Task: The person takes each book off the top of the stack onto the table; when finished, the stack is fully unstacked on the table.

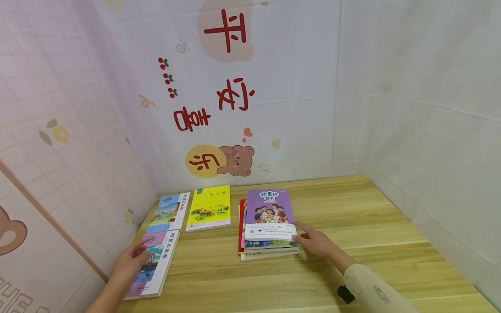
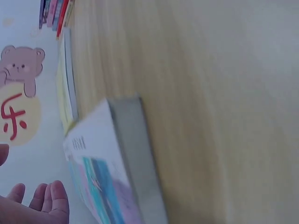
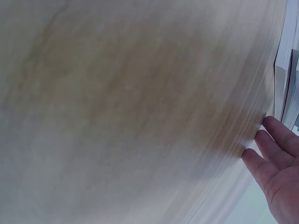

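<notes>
My left hand (image 1: pixel 126 266) hovers at the left side of a pink-and-blue book (image 1: pixel 158 267), with loosely bent fingers. In the left wrist view, the fingers (image 2: pixel 58 198) appear apart from the cover, gripping nothing. At the right side of a stack of several books is my right hand (image 1: pixel 318 244), its index finger and thumb near the purple top book (image 1: pixel 270 206). The right wrist view shows three nearly straight fingers (image 3: pixel 275 154) close to the tabletop, beside the book edges (image 3: pixel 282 70). Whether they touch the stack I cannot tell.
A blue-and-white book (image 1: pixel 168 213) lies beyond the pink one, and a yellow book (image 1: pixel 209 206) lies to its right. The wooden table (image 1: pixel 372 226) meets patterned cloth walls (image 1: pixel 297 87) at the back and sides. A small black object (image 1: pixel 345 294) shows beside the right sleeve.
</notes>
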The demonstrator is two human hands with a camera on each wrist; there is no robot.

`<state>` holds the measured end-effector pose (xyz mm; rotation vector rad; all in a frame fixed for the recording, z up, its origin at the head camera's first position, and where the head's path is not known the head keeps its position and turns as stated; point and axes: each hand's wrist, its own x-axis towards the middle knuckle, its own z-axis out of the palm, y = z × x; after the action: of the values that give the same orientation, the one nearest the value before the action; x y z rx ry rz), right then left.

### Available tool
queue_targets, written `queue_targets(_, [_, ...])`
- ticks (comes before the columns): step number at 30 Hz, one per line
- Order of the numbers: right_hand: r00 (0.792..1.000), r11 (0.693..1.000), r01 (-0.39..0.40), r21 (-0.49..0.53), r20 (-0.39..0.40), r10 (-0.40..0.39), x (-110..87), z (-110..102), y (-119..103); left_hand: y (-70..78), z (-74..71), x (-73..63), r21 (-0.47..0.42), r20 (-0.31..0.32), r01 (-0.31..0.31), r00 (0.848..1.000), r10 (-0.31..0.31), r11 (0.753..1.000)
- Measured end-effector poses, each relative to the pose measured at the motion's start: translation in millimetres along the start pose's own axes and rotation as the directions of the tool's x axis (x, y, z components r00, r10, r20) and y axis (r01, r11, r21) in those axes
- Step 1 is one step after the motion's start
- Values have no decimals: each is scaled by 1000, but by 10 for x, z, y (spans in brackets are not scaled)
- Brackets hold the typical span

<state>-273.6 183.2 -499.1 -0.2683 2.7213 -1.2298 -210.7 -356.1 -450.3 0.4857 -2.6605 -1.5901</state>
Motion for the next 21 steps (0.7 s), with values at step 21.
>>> queue_targets(21, [1000,1000,-1,-1,-27,1,-24,27,-2,775,1287,109,-158,138,-178,970,200,971])
